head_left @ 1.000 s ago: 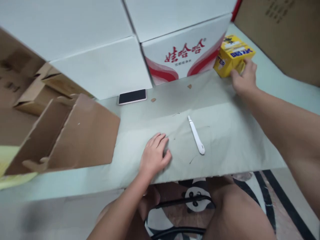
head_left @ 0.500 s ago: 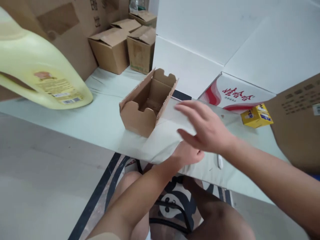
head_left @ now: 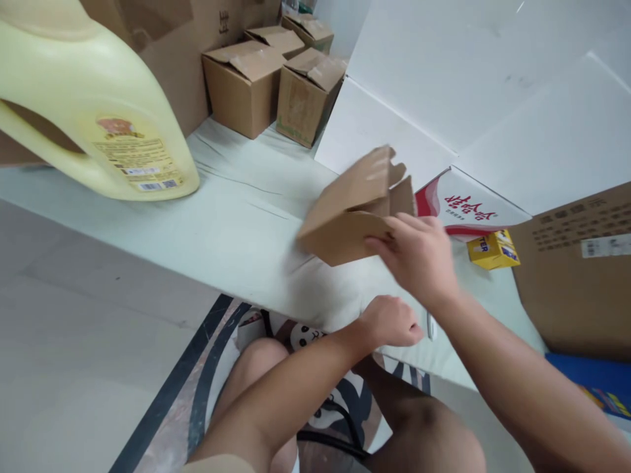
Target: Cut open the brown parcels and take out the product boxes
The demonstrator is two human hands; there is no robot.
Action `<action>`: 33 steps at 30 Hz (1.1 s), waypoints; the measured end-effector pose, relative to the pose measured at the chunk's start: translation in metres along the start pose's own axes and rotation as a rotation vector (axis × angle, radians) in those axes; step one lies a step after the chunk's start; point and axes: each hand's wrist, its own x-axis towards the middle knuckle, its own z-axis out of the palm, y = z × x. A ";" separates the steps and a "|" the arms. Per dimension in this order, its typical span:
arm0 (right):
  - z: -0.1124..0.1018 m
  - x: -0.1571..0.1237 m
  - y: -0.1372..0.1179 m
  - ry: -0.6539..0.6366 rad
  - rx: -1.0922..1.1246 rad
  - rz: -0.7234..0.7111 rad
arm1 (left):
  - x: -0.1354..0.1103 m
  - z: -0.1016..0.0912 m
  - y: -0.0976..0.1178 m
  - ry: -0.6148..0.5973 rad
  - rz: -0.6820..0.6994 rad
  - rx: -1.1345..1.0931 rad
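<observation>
My right hand (head_left: pixel 417 253) is closed on the near right edge of an open brown cardboard box (head_left: pixel 340 223). The box is tilted over to the right, its near lower left corner low over the pale cloth-covered table (head_left: pixel 236 236). Its inside is mostly hidden from me. At the table's front edge my left hand (head_left: pixel 392 320) is curled into a fist, back of the hand up. Whatever it may hold is hidden. A small slim white object (head_left: pixel 432 327) lies just right of the fist, partly covered by my right forearm.
A large yellow jug (head_left: pixel 142 125) stands at the left. Several small cardboard boxes (head_left: pixel 246 85) sit at the back. Towards the right are a white and red carton (head_left: pixel 473 207), a small yellow box (head_left: pixel 493 249) and a big brown carton (head_left: pixel 576 289).
My right hand has taken hold of the cardboard box, which was standing upright, and tipped it to the right. My left hand stays in a fist near the table edge. The view has shifted slightly.
</observation>
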 end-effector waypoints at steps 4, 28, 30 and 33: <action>-0.042 -0.065 0.053 0.229 0.117 0.406 | 0.004 0.014 0.003 -0.150 0.068 0.090; -0.081 -0.277 0.255 0.170 -0.146 1.321 | 0.024 0.033 -0.009 -0.238 0.089 0.193; -0.076 -0.267 0.275 0.180 -0.154 1.336 | 0.028 0.032 -0.012 -0.232 0.101 0.207; -0.068 -0.247 0.303 0.212 -0.207 1.373 | 0.031 0.032 -0.015 -0.237 0.117 0.221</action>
